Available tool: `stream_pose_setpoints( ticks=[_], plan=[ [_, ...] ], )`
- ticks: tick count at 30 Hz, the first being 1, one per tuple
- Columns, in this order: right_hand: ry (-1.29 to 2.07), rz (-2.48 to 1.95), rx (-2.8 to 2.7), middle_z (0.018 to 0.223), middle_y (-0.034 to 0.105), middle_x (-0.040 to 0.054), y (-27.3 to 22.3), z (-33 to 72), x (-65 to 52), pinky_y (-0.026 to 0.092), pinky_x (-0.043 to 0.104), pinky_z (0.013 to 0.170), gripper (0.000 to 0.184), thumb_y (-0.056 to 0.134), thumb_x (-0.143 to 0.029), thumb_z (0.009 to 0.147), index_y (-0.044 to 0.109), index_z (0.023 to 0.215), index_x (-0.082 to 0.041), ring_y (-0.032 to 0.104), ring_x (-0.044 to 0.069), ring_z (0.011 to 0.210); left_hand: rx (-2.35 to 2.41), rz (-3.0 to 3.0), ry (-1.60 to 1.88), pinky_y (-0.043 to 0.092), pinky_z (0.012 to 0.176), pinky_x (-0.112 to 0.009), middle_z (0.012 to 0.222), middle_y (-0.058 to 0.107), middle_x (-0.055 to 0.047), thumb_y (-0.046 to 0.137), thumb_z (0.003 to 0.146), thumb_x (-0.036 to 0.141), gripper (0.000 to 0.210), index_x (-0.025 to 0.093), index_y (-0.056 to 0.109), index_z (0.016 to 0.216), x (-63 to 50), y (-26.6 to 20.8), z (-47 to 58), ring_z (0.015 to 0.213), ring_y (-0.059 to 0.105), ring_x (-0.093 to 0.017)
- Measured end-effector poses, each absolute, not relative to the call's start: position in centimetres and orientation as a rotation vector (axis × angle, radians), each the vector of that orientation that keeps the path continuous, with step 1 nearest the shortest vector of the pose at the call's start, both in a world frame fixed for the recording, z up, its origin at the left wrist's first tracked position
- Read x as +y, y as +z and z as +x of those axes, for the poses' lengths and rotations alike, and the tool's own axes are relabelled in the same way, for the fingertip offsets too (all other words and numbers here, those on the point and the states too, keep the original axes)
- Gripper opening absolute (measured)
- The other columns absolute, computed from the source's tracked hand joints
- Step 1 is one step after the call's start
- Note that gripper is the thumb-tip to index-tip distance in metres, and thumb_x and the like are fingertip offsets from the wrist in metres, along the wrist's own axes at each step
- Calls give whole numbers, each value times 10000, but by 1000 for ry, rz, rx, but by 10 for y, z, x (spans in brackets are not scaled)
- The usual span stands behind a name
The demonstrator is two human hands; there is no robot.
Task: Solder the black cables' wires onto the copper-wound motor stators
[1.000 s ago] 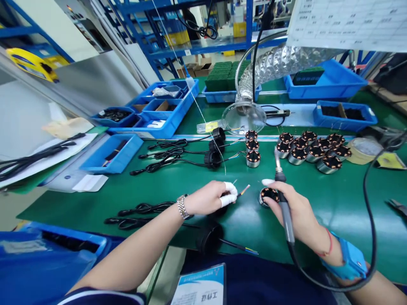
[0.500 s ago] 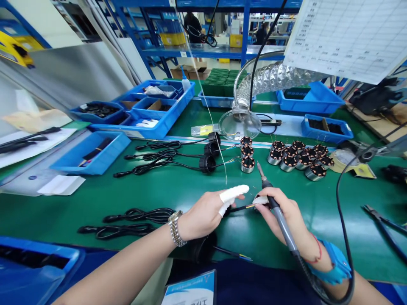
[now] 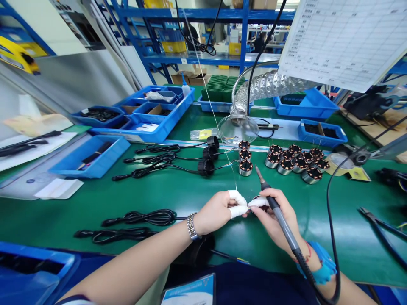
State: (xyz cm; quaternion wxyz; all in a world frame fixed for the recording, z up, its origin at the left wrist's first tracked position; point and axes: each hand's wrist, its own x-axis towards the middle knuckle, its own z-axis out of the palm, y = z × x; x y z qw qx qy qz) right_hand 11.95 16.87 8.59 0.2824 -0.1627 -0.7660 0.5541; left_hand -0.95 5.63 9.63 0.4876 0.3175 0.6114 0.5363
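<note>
My left hand (image 3: 216,212), with white finger cots on thumb and forefinger, pinches a thin wire at its fingertips. My right hand (image 3: 272,228) has a soldering iron (image 3: 282,222) lying across it, tip pointing up and away. Its thumb and a white-covered finger meet the left fingertips at the wire. A round part behind the right fingers is mostly hidden. Just beyond the hands stands a short column of copper-wound motor stators (image 3: 246,167). Left of it are black round caps (image 3: 205,167) with cables. A coiled black cable (image 3: 160,217) runs toward my left hand.
More stators (image 3: 286,166) are grouped at the right, with pliers (image 3: 378,224) nearer me. A clear fume hood (image 3: 238,129) on a foil duct stands behind. Blue bins (image 3: 101,163) line the left. A thin strand hangs down before my left hand.
My left hand has moved slightly right and its raised forefinger has bent down into a pinch. Both hands' fingertips now meet at the wire. The soldering iron stays in my right hand.
</note>
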Motion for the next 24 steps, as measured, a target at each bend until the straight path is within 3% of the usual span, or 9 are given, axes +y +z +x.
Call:
stream_pose_setpoints(
  ticks=[6,11,15,20,24],
  plan=[
    [1418,-411,-2067,742,646,0,82,116,170,497,209,568,284,626,-212,712,483,957,-222,622,129,647,1561,763,1138,422,587,-238,602,621,-25,655,649,274,162,114,634,660,57,102,-15,573,555,-120],
    [1329,-518,-2110,698,625,-14,82,117,166,480,181,514,299,623,-192,706,477,966,-221,591,104,560,1483,720,1266,402,550,-221,674,622,-24,589,716,312,184,130,561,725,57,100,-19,521,538,-90],
    [1161,-347,-2212,773,629,4,87,125,167,492,183,562,265,623,-190,714,497,944,-228,609,109,615,1616,769,1226,307,448,-182,559,537,25,567,733,332,200,133,553,719,59,96,-20,433,427,-54],
    [957,-261,-2293,865,623,26,89,125,190,500,215,651,275,578,-184,761,481,1015,-230,611,122,703,1745,850,1118,347,507,-189,604,573,1,581,716,313,195,125,633,721,63,96,-20,534,467,-83],
    [905,-79,-2406,805,607,19,83,117,198,486,220,620,229,536,-164,787,498,1005,-226,582,116,664,1753,915,1053,402,577,-217,680,636,-30,587,708,320,219,122,670,752,64,95,-21,598,516,-114]
  ],
)
